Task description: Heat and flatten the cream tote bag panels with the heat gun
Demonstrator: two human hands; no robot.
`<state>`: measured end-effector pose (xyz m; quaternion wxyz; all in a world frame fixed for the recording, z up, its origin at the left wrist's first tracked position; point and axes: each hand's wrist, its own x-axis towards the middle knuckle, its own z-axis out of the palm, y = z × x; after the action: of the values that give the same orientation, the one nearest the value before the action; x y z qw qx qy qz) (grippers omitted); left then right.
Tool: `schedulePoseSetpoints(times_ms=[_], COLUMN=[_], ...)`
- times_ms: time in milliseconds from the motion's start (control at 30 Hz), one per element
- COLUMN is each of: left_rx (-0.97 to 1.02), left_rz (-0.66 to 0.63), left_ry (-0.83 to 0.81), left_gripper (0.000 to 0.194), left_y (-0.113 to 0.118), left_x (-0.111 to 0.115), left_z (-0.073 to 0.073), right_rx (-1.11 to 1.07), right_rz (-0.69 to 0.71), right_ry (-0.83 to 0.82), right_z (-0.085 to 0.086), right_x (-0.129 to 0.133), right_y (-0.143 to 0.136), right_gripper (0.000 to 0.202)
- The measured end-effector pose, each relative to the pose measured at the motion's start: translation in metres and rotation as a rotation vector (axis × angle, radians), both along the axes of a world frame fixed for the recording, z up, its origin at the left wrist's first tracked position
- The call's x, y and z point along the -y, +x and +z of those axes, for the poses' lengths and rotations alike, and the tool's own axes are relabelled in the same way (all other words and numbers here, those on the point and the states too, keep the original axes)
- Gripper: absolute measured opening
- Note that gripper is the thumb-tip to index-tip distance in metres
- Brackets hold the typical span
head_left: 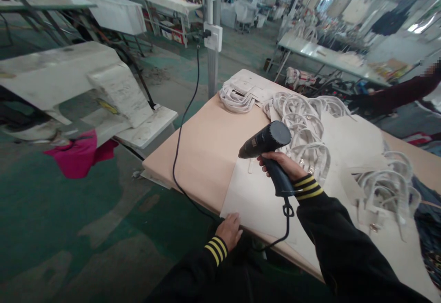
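Observation:
A black heat gun is held up over the table, its nozzle pointing left. My right hand is wrapped round its handle. Below the nozzle lies a flat off-white sheet with a small rectangular outline near its upper part. My left hand rests at the sheet's lower left corner by the table's near edge; its fingers lie close together, flat on the corner, and nothing shows gripped in them. A black cord hangs from the handle and drops past the table edge.
Bundles of pale straps and more straps lie on the tan table. Another cord runs from a socket on a post. A sewing machine stands left. A person's dark sleeve shows at right.

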<state>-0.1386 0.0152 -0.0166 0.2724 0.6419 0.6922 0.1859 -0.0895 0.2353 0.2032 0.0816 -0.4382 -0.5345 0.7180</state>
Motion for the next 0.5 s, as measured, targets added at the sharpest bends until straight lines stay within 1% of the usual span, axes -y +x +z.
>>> schedulePoseSetpoints(times_ms=[100,333,500], left_rx=[-0.014,-0.037,-0.064], left_rz=[-0.014,-0.025,0.015], left_ry=[0.004,0.034,0.061], left_gripper=[0.034,0.031,0.028], left_y=[-0.002,-0.002,0.004], left_x=[0.001,0.002,-0.002], left_z=[0.0,-0.007,-0.009], right_rx=[0.005,-0.028,-0.058], right_rz=[-0.014,-0.028,-0.013], right_ry=[-0.012,-0.066,-0.059], right_z=[-0.004,-0.004,-0.015], right_x=[-0.002,-0.002,-0.009], right_y=[-0.006,0.008,-0.001], right_gripper=[0.013,0.014,0.015])
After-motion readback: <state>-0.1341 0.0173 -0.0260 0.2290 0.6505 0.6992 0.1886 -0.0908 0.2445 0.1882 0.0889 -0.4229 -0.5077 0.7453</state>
